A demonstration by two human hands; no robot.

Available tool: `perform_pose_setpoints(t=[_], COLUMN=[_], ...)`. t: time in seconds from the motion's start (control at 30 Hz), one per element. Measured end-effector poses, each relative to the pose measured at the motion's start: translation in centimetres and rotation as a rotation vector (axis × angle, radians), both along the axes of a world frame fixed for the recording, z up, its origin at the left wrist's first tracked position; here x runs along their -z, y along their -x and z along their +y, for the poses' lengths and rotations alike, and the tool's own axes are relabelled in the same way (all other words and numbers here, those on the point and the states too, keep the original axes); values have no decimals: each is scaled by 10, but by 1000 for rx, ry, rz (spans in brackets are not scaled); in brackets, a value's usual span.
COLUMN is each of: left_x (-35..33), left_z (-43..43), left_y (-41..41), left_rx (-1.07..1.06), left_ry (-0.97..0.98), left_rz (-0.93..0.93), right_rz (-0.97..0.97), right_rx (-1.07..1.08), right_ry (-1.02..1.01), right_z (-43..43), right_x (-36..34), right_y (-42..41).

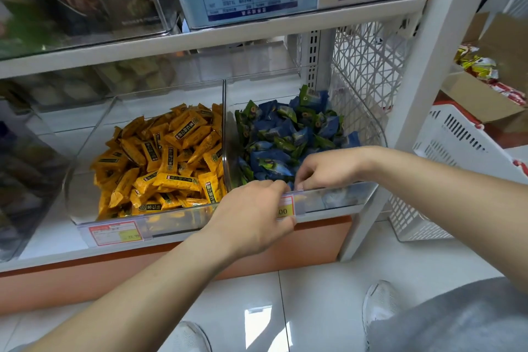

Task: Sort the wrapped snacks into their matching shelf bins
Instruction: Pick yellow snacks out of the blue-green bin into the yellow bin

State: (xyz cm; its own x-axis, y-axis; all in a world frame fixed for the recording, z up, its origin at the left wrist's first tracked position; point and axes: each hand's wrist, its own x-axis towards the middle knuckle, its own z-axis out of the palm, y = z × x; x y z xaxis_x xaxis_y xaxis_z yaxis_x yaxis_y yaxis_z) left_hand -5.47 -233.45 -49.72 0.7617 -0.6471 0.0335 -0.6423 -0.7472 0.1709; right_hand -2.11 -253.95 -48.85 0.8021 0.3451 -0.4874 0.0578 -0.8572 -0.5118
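- The fingers of the left hand are curling over the top of the price label on the front wall of the blue-snack bin. The thumb is sitting under the label's lower edge, so the label is being clamped between them.
- The fingers of the right hand are bunching together, tips down on the front rim of the blue-snack bin, just above the label. Whether they are pinching anything, I cannot tell.
- The blue-and-green snacks are lying heaped inside the blue-snack bin, just behind both hands.
- The yellow snacks are filling the clear bin standing against the blue-snack bin's left wall.
- A white basket is leaning to the right of the blue-snack bin, past the shelf post. A cardboard box of red and yellow packets is sitting farther right.
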Motion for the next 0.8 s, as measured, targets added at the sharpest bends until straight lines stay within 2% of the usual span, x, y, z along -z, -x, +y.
perform_pose_setpoints(t=[0.2, 0.33, 0.57, 0.67, 0.73, 0.8], left_x=[-8, -8, -5, -7, -7, -7], left_z=[-1, -5, -19, -19, -19, -19], left_y=[-6, -4, -10, -14, -15, -16], left_rx=[-7, -39, -131, -167, -190, -193], left_ry=[54, 185, 414, 409, 407, 443], left_rz=[98, 183, 148, 196, 230, 232], right_rz=[-138, -193, -188, -137, -166, -179], right_rx=[-65, -30, 34, -44, -79, -54], right_ry=[-101, -118, -293, -242, -187, -213], right_z=[-17, -22, -27, -33, -35, -37], right_x=[-16, -22, -24, -29, -31, -31], right_y=[6, 8, 15, 22, 23, 23])
